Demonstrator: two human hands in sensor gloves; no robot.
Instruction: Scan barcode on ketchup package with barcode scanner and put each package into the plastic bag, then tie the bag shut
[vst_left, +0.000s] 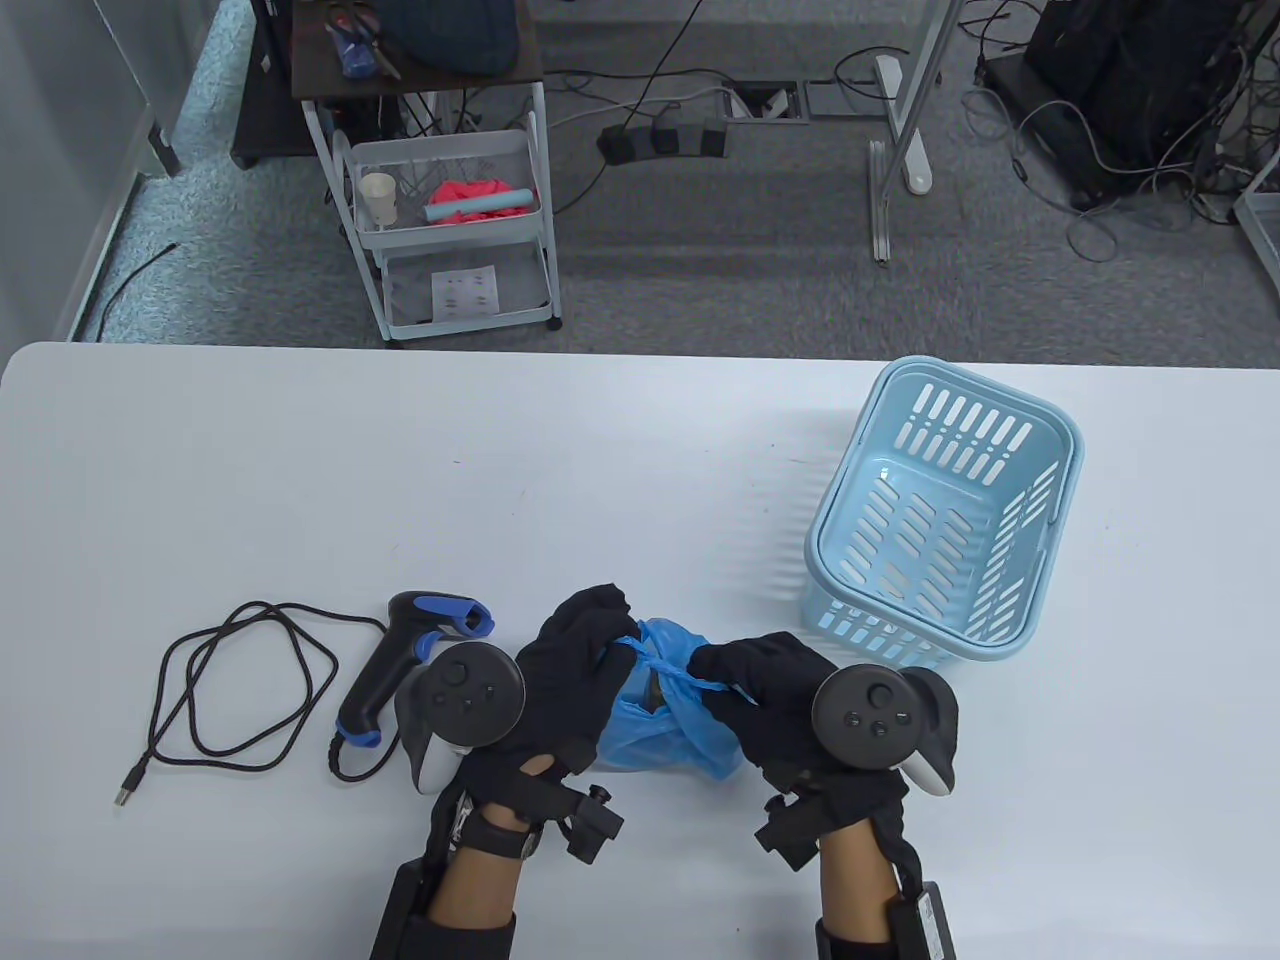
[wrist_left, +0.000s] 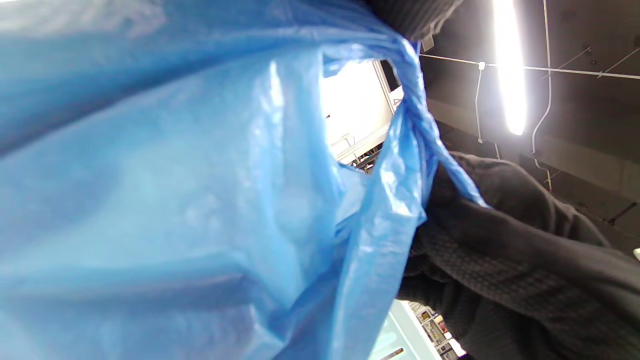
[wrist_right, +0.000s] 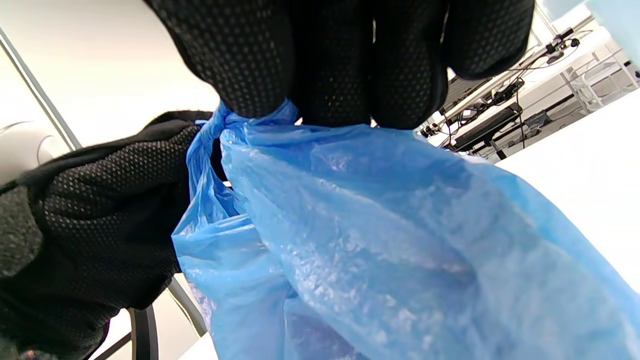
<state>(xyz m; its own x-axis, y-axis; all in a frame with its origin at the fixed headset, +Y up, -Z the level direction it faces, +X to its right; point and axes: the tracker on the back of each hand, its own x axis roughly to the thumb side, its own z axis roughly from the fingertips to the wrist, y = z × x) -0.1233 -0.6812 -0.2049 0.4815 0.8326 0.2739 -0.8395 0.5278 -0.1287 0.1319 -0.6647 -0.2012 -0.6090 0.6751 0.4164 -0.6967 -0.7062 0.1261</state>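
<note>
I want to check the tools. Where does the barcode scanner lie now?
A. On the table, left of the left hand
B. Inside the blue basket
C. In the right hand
A: the barcode scanner lies on the table beside the left hand, ungripped.

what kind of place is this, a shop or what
Probably a lab or office set up for recording, not a shop: a plain white table on grey carpet, loose cables and a power strip on the floor, and a wheeled storage cart behind.
</note>
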